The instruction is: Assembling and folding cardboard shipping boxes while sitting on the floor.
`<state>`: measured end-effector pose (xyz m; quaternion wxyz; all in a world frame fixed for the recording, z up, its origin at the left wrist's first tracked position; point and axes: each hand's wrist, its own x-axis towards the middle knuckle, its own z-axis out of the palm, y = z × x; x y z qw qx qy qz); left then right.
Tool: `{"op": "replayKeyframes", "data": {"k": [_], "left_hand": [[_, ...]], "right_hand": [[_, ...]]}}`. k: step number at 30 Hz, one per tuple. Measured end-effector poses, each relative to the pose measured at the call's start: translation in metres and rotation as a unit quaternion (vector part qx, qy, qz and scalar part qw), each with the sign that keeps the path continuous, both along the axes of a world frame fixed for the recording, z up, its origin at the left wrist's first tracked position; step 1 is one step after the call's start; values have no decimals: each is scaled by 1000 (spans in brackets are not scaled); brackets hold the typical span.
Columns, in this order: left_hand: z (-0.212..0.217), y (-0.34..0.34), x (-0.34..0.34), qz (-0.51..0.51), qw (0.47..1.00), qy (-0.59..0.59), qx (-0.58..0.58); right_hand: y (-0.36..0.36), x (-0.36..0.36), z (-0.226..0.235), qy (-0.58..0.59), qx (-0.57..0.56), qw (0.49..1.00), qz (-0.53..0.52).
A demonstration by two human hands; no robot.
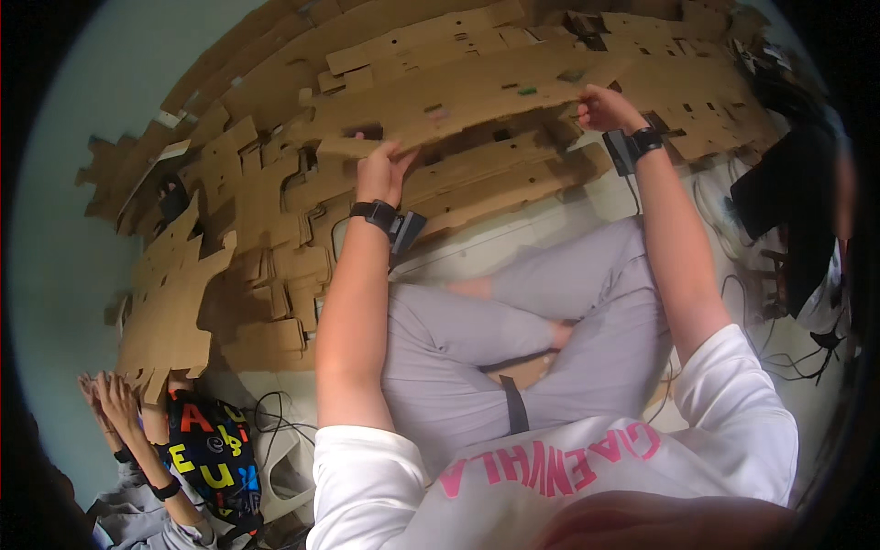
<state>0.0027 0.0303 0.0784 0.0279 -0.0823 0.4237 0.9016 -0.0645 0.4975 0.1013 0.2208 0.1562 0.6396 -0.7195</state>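
A large flat cardboard sheet [477, 103], brown with small slots cut in it, lies across the far side in front of me. Its near edge is lifted above the stacked cardboard. My left hand [382, 172] is closed on that edge at the left, the thumb and fingers pinching it. Farther right, my right hand [610, 110] has its fingers curled at the sheet's right end; the fingertips are partly hidden by the hand. A black strap with a small dark box is on each of my wrists.
Many cardboard pieces [247, 312] are piled left and beyond. At lower left another person's hands [115, 408] are by a cardboard piece [170, 316], next to a black cloth with colourful letters [215, 458]. Cables [779, 353] and a dark chair-like object [788, 211] are at right.
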Motion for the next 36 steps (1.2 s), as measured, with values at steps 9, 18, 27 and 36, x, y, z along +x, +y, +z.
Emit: {"op": "replayKeyframes", "data": {"k": [9, 18, 27, 36], "left_hand": [[26, -1, 18, 16, 988, -36, -147], [52, -31, 35, -37, 980, -124, -150], [-3, -5, 25, -189, 608, -31, -770], [8, 1, 35, -406, 488, -10, -773]], "right_hand": [[-25, 10, 4, 86, 125, 981, -120], [-35, 72, 57, 172, 350, 915, 106], [-32, 56, 42, 231, 480, 834, 147], [-47, 59, -3, 63, 538, 738, 401]]}}
